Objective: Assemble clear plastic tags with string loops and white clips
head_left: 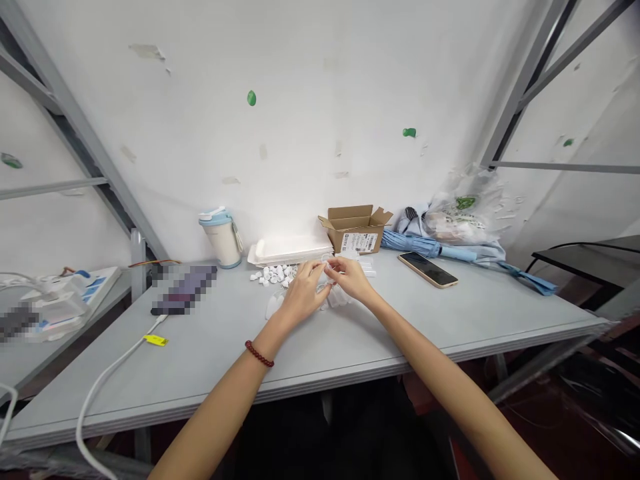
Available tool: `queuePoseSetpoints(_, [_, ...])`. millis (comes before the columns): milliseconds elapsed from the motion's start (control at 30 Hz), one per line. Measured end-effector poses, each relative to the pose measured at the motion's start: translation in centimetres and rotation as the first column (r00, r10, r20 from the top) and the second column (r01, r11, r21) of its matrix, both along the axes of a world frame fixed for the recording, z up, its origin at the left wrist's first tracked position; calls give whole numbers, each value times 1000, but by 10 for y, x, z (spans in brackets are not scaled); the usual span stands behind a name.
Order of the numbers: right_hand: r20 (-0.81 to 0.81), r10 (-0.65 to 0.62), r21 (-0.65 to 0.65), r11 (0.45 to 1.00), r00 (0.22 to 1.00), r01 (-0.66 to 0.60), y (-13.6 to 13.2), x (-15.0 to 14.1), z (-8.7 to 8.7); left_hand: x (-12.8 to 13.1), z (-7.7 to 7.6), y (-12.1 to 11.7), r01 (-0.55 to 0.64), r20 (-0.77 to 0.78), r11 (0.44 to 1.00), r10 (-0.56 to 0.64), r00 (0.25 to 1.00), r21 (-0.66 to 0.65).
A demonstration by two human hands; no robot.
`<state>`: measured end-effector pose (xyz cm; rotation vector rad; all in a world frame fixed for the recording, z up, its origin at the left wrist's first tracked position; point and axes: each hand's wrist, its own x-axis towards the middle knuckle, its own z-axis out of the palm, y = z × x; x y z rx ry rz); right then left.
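Above the grey table (280,360), my left hand (305,291) and my right hand (351,278) meet at their fingertips. Both are closed in a pinch around a small whitish plastic piece (327,259), whose exact kind is too small to make out. A dark red bead bracelet (259,354) circles my left wrist. Beyond my left hand lies a loose pile of small white caps (273,275). Clear plastic pieces (274,304) are spread beside and beneath my hands, partly covered by them.
Along the wall stand a lidded cup (223,240), stacked white trays (293,248) and an open cardboard box (357,230). A phone (429,269), a folded blue umbrella (415,243) and a plastic bag (465,207) are at right. Left, a white cable (117,363) reaches a dark device (186,290).
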<state>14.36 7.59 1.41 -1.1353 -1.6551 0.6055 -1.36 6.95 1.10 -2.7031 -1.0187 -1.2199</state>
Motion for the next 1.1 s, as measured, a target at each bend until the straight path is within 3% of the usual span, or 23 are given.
queuePoseSetpoints(267, [-123, 27, -50, 998, 992, -34, -2, -4, 0, 1, 2, 0, -73, 20, 997, 73, 997, -34])
queuePoseSetpoints(400, [-163, 20, -92, 995, 986, -36, -9, -13, -2, -2, 6, -1, -37, 74, 997, 42, 996, -74])
queuePoseSetpoints(500, [-112, 22, -105, 994, 994, -34, -30, -20, -7, -14, 8, -17, 2, 97, 993, 9, 995, -115])
queuePoseSetpoints(633, [-25, 213, -143, 966, 977, -214, -72, -28, -15, -41, -2, -58, 8, 47, 975, 2, 999, -223])
queuePoseSetpoints(800, [255, 327, -118, 945, 910, -306, -101, -42, -16, -69, -17, -96, -47, -49, 958, 35, 998, -281])
queuePoseSetpoints(933, [375, 366, -103, 929, 851, -354, -102, -50, -19, -81, -24, -99, -96, -38, 946, 89, 995, -310])
queuePoseSetpoints(1100, [367, 372, -85, 926, 853, -368, -100, -51, -25, -91, -25, -89, -74, -28, 921, 68, 997, -382])
